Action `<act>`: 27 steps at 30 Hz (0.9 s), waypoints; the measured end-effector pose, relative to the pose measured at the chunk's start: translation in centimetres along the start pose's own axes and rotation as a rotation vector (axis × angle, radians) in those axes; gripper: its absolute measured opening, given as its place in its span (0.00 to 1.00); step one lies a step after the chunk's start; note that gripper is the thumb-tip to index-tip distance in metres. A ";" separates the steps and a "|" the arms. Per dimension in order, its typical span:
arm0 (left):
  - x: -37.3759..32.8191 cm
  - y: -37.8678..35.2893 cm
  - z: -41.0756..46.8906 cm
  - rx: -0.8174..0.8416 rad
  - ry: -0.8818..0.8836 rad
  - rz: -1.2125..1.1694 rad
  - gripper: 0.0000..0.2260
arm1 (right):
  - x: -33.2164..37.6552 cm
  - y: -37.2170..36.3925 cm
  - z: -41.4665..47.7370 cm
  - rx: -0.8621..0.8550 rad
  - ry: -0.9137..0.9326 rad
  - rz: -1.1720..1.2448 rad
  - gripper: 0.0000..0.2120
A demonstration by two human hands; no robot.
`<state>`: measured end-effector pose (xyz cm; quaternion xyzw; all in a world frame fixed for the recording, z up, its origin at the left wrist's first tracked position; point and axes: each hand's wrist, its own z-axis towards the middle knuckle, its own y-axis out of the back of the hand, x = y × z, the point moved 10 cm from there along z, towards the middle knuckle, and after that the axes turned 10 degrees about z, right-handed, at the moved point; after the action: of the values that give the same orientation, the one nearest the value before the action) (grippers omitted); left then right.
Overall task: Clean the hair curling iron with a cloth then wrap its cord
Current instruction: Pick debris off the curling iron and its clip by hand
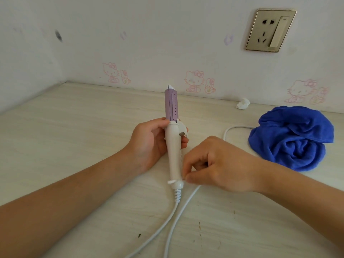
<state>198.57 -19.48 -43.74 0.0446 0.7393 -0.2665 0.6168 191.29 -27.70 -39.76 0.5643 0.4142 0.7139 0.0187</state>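
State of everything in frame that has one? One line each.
curling iron: held by its handle, clamp closed.
cord: loose on the table, not wrapped.
left hand: grips the iron's handle.
right hand: pinches the cord by the handle's base.
blue cloth: crumpled on the table, untouched.
wall socket: nothing plugged in.
tissue wad: crumpled, at the table's back edge.

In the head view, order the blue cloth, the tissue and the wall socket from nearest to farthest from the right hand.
1. Cloth, just right of the right hand.
2. Tissue, farther back.
3. Socket, highest, back right.
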 end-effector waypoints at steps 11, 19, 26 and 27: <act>-0.1 -0.1 0.5 0.069 -0.006 -0.005 0.16 | -1.5 3.6 0.1 -0.321 0.030 -0.017 0.07; 0.0 -0.3 0.7 0.102 -0.011 0.011 0.23 | -1.4 5.3 -0.4 -0.479 0.042 0.031 0.07; 0.0 -0.3 0.6 0.108 -0.033 -0.001 0.18 | -1.4 5.4 -0.4 -0.496 0.019 0.037 0.08; 0.0 -0.2 0.7 0.108 -0.034 -0.008 0.19 | -1.6 5.6 -0.5 -0.512 0.012 0.042 0.08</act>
<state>199.12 -19.95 -43.73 0.0705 0.7136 -0.3090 0.6248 193.91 -32.43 -37.56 0.5453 0.2083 0.7991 0.1438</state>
